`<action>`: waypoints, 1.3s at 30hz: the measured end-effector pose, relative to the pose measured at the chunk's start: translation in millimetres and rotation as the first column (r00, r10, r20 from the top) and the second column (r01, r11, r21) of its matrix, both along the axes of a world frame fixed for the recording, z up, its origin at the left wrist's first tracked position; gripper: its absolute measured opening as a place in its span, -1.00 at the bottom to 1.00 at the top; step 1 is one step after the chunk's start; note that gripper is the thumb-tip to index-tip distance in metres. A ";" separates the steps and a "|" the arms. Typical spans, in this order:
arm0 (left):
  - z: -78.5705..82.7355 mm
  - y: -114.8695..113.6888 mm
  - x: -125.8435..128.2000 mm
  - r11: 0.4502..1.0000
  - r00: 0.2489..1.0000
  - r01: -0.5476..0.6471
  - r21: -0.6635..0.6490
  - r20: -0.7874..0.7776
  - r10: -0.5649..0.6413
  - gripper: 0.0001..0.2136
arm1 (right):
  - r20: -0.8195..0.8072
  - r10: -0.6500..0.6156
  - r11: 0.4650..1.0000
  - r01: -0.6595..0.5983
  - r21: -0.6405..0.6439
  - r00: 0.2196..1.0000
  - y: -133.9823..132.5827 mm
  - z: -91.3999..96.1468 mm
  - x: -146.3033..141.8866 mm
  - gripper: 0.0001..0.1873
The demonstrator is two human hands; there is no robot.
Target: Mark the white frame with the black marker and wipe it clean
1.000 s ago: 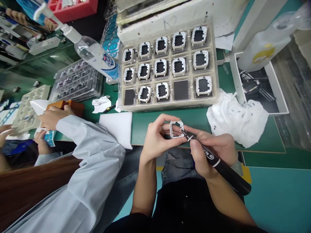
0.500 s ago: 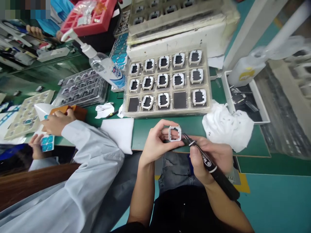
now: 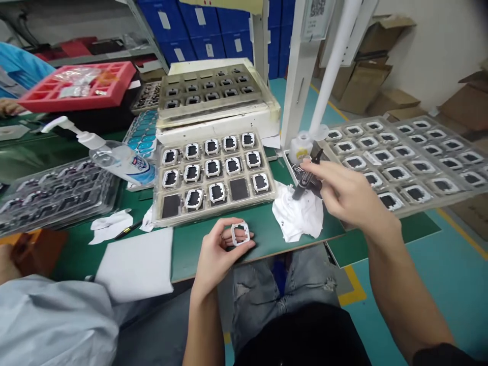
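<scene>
My left hand [image 3: 218, 249] pinches a small light-grey watch-case frame [image 3: 240, 234], squarish with rounded corners and an open middle, above the front edge of the green bench. To the right, my right hand [image 3: 346, 193] is closed around a black marker pen [image 3: 302, 187]. Its fingers partly cover the pen, which slants over a crumpled white cloth [image 3: 299, 213] and the near side of a small white box. Ahead of my left hand lies a clear plastic tray [image 3: 213, 211] of similar frames, with two pockets showing dark bottoms.
A pump bottle [image 3: 122, 160] stands left of the tray. Behind the tray, more frames sit on a raised white block [image 3: 221, 127]. Further trays [image 3: 396, 168] lie at right beside a white post [image 3: 297, 76]. A folded white cloth [image 3: 135, 264] and a co-worker's sleeve [image 3: 57, 320] are at left.
My right hand has moved away from the frame, rightward and forward to the white box, with the marker pen. My left hand still holds the frame. The view has turned right.
</scene>
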State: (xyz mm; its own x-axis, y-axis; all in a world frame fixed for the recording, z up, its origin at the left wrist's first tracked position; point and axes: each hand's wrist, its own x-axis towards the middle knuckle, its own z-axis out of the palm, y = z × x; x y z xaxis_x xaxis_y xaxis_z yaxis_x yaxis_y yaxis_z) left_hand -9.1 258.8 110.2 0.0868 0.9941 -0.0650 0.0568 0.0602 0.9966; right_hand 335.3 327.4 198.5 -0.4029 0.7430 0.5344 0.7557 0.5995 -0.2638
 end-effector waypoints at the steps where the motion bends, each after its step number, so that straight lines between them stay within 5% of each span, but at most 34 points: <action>1: 0.3 0.2 -0.2 1.000 1.000 0.003 0.002 -0.003 -0.003 -0.52 | -0.021 0.004 1.000 -0.004 0.011 1.000 3.1 3.2 0.2 -0.45; 6: 1.1 1.2 0.8 1.000 1.000 0.013 0.016 -0.017 -0.013 -0.52 | -0.119 -0.104 0.991 0.113 0.068 0.987 26.1 14.2 -6.2 -0.71; 11: -1.7 1.4 1.1 0.999 0.999 0.021 0.041 -0.028 -0.020 -0.51 | 0.167 -0.168 0.965 0.197 -0.174 0.972 55.8 4.5 -12.1 -0.71; 16: -4.4 0.6 0.9 0.998 1.000 0.007 0.067 -0.030 -0.005 -0.48 | 0.258 -0.181 0.908 0.262 -0.327 0.949 65.6 -18.1 -25.7 -0.71; 27: -5.9 0.5 0.9 0.996 0.998 0.010 0.094 -0.059 -0.004 -0.49 | 0.086 -0.297 0.915 0.310 -0.258 0.951 53.8 -42.9 -25.6 -0.94; 34: -5.2 -0.3 1.5 0.995 0.995 0.002 0.099 -0.103 0.008 -0.49 | 0.051 -0.227 0.943 0.233 -0.239 0.973 50.7 -47.0 -19.9 -0.89; 39: -5.4 -1.5 2.6 0.994 0.992 -0.009 0.106 -0.128 0.022 -0.50 | -0.107 -0.204 0.979 0.201 -0.046 0.973 -0.5 -43.0 -9.0 -0.74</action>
State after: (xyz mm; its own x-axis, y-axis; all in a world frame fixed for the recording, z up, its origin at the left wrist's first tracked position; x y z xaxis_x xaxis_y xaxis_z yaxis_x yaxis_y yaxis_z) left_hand -6.5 257.4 104.8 0.0690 0.9972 0.0299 0.1848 -0.0422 0.9819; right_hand 326.3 326.9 155.5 -0.1821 0.8220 0.5396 0.8255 0.4260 -0.3703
